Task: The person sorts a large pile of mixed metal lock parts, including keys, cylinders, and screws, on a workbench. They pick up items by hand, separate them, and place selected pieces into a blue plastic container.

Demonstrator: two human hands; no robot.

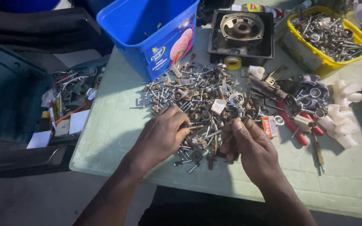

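A: Where's the stuff the hands are on?

B: Pile of screws and bolts on the table, right under and just beyond both hands. Left hand lies knuckles-up on the near edge of the pile, fingers curled down into it — can't tell if they've pinched anything. Right hand is cupped, fingers bent narrow round some small dark bit; what it is, can't make out.

A: How'd it handle?

B: My guess — small steel pcs, hard, light one by one, prob. oily and apt to slip or roll. Sharp threads too. Best pinched by the shank or head w/ fingertips.

A: Anything hidden?

B: Plenty. Both palms cover the pcs below them, pile's tangled, so single parts blur together. Blue tub beyond the left fingers is cut off at the top; yellow tub far beyond the right fingers too. Red pliers just right of the right fingers are half buried.
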